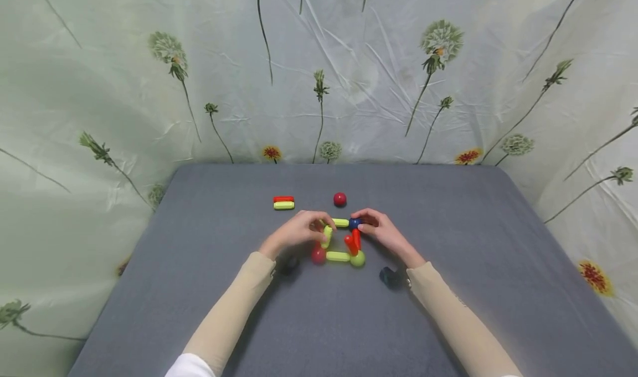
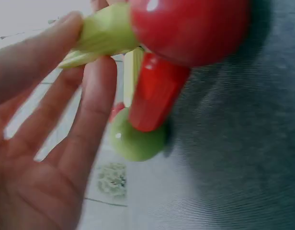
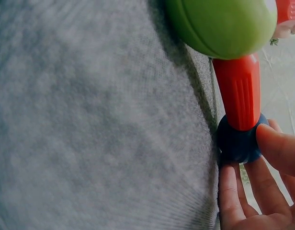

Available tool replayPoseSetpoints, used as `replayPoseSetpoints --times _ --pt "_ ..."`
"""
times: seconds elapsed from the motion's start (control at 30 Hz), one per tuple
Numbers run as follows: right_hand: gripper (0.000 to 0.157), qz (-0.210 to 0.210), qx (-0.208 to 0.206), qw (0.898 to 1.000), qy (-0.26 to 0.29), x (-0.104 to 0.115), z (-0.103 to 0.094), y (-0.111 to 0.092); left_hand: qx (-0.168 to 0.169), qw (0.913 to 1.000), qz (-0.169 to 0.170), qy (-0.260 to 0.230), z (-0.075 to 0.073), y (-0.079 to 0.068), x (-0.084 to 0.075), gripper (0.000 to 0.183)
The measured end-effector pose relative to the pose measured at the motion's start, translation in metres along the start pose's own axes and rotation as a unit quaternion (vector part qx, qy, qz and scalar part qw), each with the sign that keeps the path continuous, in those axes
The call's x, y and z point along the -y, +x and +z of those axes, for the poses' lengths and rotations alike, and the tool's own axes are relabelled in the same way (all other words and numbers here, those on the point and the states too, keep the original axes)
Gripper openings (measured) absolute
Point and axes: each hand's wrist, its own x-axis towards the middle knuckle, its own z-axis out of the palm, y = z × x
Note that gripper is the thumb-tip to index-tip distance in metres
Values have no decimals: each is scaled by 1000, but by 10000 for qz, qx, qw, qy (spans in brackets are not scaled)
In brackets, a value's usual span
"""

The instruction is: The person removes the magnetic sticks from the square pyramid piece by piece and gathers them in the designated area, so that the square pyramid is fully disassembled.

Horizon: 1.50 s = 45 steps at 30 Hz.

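A four-sided frame of plastic rods and balls lies on the table. My left hand [image 1: 301, 230] pinches a yellow-green rod [image 1: 327, 237] between thumb and fingers; it rises from the red ball [image 1: 319, 256] at the near left corner. With its fingertips, my right hand [image 1: 385, 234] grips the dark blue ball [image 1: 355, 223] at the far right corner. A yellow-green rod [image 1: 338, 256] joins the red ball to a green ball [image 1: 357, 258], from which a red rod [image 1: 350, 245] slants up. In the left wrist view another green ball [image 2: 138, 136] shows behind a red rod [image 2: 157, 93].
Farther back on the grey table [image 1: 209, 222] lie a loose red rod [image 1: 283, 199], a yellow-green rod [image 1: 284, 205] beside it, and a red ball [image 1: 340, 199]. A flowered curtain [image 1: 369, 89] hangs behind the table.
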Motion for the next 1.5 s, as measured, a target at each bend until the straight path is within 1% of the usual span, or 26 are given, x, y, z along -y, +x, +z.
replayPoseSetpoints --times 0.1,0.17,0.23,0.3,0.37,0.4,0.43,0.47,0.53,0.63,0.77,0.83,0.9,0.93,0.97,1.0,1.07,1.1,1.13,1.2,1.23,1.27,1.3,1.33,1.4,1.5 --pt "27 -32 4 10000 0 0 1 0 -403 9986 -97 -316 1 -5 3 19" --pt "27 -21 27 10000 -9 1 1 0 -730 9949 -252 -645 -3 -11 7 19" --pt "27 2 42 10000 -24 1 2 0 -1286 9867 -553 -833 -10 -18 12 20" --pt "28 48 35 10000 -28 1 2 0 -2030 9719 -944 -728 -19 -26 19 20" --pt "28 67 20 10000 -40 2 1 0 -2665 9527 -1400 -411 -28 -33 27 21" --pt "28 58 13 10000 -49 1 1 0 -2887 9433 -1628 -208 -32 -35 30 21" --pt "28 46 14 10000 -58 1 0 0 -3021 9357 -1824 -35 -35 -38 33 22" --pt "28 39 28 10000 -72 0 0 0 -3081 9303 -1984 130 -38 -39 36 22" --pt "28 30 38 9999 -99 0 0 0 -3053 9265 -2169 357 -41 -41 41 22" --pt "28 37 41 9999 -87 0 0 0 -2992 9266 -2172 682 -43 -40 47 21" --pt "28 107 24 9999 -72 1 0 0 -2951 9285 -1986 1065 -45 -36 50 22" --pt "28 124 29 9999 -78 0 0 0 -2982 9283 -1891 1164 -46 -35 49 22" --pt "29 124 50 9999 -49 0 -1 0 -2978 9321 -1699 1166 -45 -32 45 23" --pt "30 114 54 9999 -37 0 -1 0 -2919 9381 -1521 1082 -43 -31 42 22" --pt "30 104 62 9999 -32 0 -2 0 -2788 9468 -1310 933 -41 -29 38 22" --pt "31 93 68 9999 -17 0 -2 0 -2570 9579 -1067 701 -37 -27 34 22" --pt "31 72 64 10000 -2 0 -2 0 -1912 9795 -613 136 -26 -21 22 22" --pt "30 56 58 10000 -10 0 -2 0 -1523 9873 -426 -165 -20 -19 15 24" --pt "30 34 60 10000 -20 0 -2 0 -1110 9926 -278 -409 -13 -16 9 25" --pt "29 -33 66 10000 -17 0 -2 0 -408 9971 -88 -636 3 -10 -4 29" --pt "29 -77 71 9999 -30 -1 -2 0 -158 9978 -19 -636 11 -6 -9 30" --pt "28 -122 77 9999 -40 -1 -2 0 18 9983 66 -580 18 -3 -13 30" --pt "28 -163 80 9998 -47 -1 -2 0 120 9987 155 -479 24 0 -16 29" --pt "27 -199 77 9998 -39 -1 -2 0 146 9991 235 -331 29 3 -19 28" --pt "27 -239 60 9997 -20 -1 -1 -1 19 9995 300 -84 36 8 -21 23" --pt "27 -260 50 9996 -47 -1 -1 -2 -447 9977 307 411 38 10 -17 18"
